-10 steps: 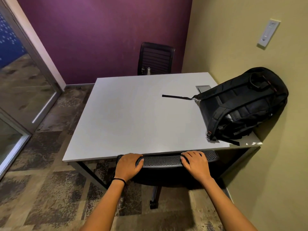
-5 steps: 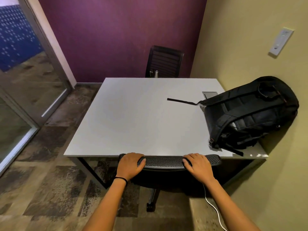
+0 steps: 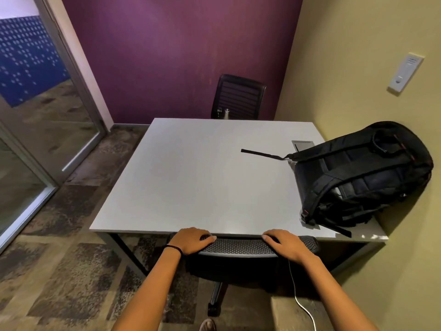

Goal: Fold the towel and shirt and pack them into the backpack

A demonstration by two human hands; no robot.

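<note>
A black backpack (image 3: 362, 174) lies on the right side of the white table (image 3: 202, 177), leaning against the yellow wall, with one strap (image 3: 261, 154) stretched out to the left. No towel or shirt is in view. My left hand (image 3: 192, 240) and my right hand (image 3: 285, 242) both grip the top of the mesh backrest of a black chair (image 3: 241, 246) pushed in at the table's near edge.
A second black chair (image 3: 238, 96) stands behind the table against the purple wall. A glass door (image 3: 35, 139) is at the left. A white cable (image 3: 300, 299) hangs below my right arm. A grey hatch (image 3: 301, 144) is set in the tabletop by the backpack.
The view has shifted back and to the left, so the table and backpack sit further right and lower. Both hands stay on the chair's backrest.
</note>
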